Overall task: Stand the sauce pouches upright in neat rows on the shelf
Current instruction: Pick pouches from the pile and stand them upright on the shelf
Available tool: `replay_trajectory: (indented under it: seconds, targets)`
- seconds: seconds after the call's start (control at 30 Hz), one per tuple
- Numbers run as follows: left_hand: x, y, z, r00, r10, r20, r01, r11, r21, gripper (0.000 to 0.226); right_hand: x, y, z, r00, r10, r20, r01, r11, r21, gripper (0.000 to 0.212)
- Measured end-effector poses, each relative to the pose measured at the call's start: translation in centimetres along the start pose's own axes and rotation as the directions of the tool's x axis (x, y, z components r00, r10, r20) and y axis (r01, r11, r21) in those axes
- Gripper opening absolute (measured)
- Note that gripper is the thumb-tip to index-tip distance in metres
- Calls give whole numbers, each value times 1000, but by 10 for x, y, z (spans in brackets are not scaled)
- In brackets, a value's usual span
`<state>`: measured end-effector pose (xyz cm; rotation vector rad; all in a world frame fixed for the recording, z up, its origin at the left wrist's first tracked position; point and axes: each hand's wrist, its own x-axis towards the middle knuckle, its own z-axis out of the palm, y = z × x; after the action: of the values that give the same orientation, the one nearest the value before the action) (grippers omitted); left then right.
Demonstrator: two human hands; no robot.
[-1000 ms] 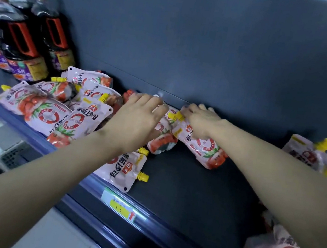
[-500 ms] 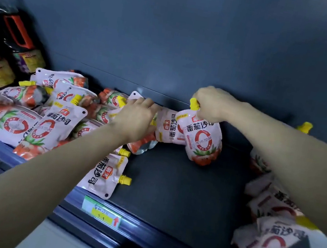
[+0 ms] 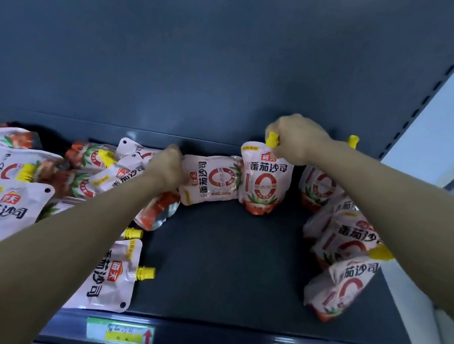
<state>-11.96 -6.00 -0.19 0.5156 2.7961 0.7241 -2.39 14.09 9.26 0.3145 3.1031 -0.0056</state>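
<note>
On the shelf [image 3: 235, 262], my right hand [image 3: 296, 141] pinches the cap [image 3: 271, 141] of the upright pouch [image 3: 265, 184], left hand [image 3: 167, 168] grasps the sideways pouch [image 3: 209, 179]; I'd seat bases flat

番茄沙司 and 海天 stand on the upright pouch [image 3: 265, 184]; shelf tag [image 3: 120, 332] writing unreadable.

Bare shelf [image 3: 235, 262] lies open mid-front, hemmed by a jumbled pouch heap [image 3: 7, 196] left and standing pouches [image 3: 347, 250] right.
</note>
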Motion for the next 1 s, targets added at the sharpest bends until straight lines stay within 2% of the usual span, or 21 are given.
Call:
replay_trajectory:
  seconds: [0.2,0.4,0.5,0.73,0.9,1.0]
  targets:
    - [-1,10,-2,999,47,27,-46,998,-31,32,-1,9,4,981,158,-110,-156,987,20,23]
    - [-5,19,-25,986,134,-98,-138,990,-41,10,5,13,4,961,233,-150,-227,972,58,28]
    - [-13,32,-42,965,202,-168,-214,975,-53,10,12,17,5,951,267,-153,-252,961,110,25]
    - [-33,70,-38,908,384,-169,-384,923,34,13,27,22,12,958,266,-106,-233,939,252,18]
    - [-36,94,-21,880,449,-155,-458,889,-25,6,31,19,10,975,211,-71,-184,943,276,7]
    - [-41,100,-15,872,480,-93,-487,871,-67,15,27,21,5,984,180,-8,-173,954,243,6]
